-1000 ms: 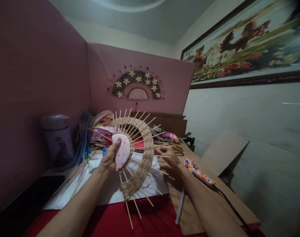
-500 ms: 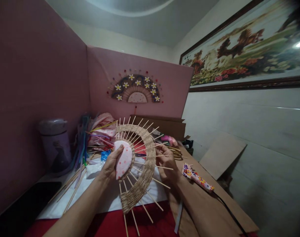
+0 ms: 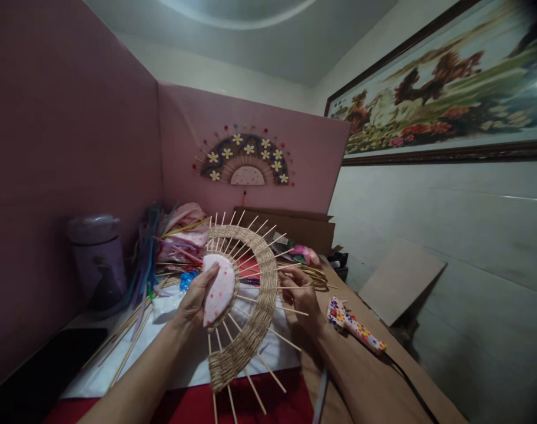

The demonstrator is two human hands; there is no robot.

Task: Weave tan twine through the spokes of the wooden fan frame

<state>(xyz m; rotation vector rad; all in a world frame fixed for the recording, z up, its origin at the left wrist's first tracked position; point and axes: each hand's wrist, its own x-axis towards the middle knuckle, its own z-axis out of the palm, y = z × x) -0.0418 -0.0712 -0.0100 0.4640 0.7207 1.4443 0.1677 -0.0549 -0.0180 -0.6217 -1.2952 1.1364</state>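
A half-round woven fan (image 3: 267,277) is held up in front of me, turned so its arc faces right. Thin wooden sticks radiate through its twisted-cord band. My left hand (image 3: 194,301) grips the fan's pink-dotted, half-round base (image 3: 219,288), thumb on the front and the other fingers hidden behind. At the outer edge of the band, my right hand (image 3: 301,293) has its fingers bent and closed around the sticks on the right side; the exact contact is partly hidden.
A flowered glue gun (image 3: 354,327) with a black cord lies right on brown cardboard (image 3: 410,388). A purple-and-white container (image 3: 98,265) stands left, beside ribbons (image 3: 147,259) and loose sticks (image 3: 131,338). A finished flower-decorated fan (image 3: 246,154) hangs on the pink panel (image 3: 304,135).
The fan has turned slightly clockwise, its lower end shifting left and down. My right hand has moved slightly down along its edge, while my left hand keeps its grip.
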